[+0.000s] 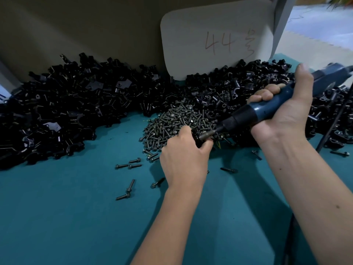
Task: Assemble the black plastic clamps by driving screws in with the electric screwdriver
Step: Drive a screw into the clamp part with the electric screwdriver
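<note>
On the teal table (66, 217), loose screws (128, 166) lay nearest. The left hand (183, 159) gripped a black clamp (195, 137); the right hand (282, 109) was wrapped around the electric screwdriver (267, 108), its bit against the clamp. Beyond lay the screw pile (175, 119) and clamp heap (66, 111).

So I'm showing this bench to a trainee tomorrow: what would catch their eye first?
Probably the blue electric screwdriver, gripped in the right hand, its bit meeting a black clamp held in the left hand. Behind lie a heap of screws and a long bank of black clamp parts.
</note>
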The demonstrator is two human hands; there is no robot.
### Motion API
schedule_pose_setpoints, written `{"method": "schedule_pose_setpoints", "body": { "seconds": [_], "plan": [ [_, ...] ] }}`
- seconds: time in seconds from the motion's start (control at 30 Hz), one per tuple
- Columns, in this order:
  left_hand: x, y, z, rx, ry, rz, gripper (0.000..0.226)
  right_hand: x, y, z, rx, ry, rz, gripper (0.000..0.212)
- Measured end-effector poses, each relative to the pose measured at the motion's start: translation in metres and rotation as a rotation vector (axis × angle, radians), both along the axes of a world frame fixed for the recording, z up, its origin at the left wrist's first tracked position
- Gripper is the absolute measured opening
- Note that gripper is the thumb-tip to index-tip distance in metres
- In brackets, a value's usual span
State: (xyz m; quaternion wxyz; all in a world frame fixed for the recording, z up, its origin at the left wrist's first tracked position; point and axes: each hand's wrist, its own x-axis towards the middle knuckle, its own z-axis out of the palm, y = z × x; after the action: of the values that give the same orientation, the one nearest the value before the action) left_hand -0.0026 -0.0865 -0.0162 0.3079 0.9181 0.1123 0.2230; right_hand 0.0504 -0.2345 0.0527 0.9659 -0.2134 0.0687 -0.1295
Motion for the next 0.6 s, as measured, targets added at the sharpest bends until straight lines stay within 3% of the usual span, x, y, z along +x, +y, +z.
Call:
{"method": "schedule_pose_setpoints", "body": {
  "seconds": [0.1, 0.23, 0.33, 0.47, 0.6],
  "plan": [
    [-0.003, 0.001, 0.001, -0.021, -0.131, -0.007, 0.044, 0.002, -0.001, -0.004, 0.071, 0.093, -0.026, 0.043],
    [-0.001, 0.012, 0.004, -0.097, -0.232, -0.194, 0.044, 0.005, -0.010, -0.005, 0.135, 0.140, -0.040, 0.038],
    [0.000, 0.014, 0.006, -0.060, -0.182, -0.289, 0.049, 0.006, -0.014, -0.007, 0.116, 0.139, -0.050, 0.036],
    [-0.003, 0.011, 0.000, -0.008, -0.088, -0.319, 0.034, 0.008, -0.012, -0.005, 0.059, 0.073, -0.075, 0.033],
    [-0.004, 0.011, -0.004, -0.009, -0.067, -0.320, 0.033, 0.008, -0.011, -0.003, 0.027, 0.028, -0.081, 0.029]
  ]
}}
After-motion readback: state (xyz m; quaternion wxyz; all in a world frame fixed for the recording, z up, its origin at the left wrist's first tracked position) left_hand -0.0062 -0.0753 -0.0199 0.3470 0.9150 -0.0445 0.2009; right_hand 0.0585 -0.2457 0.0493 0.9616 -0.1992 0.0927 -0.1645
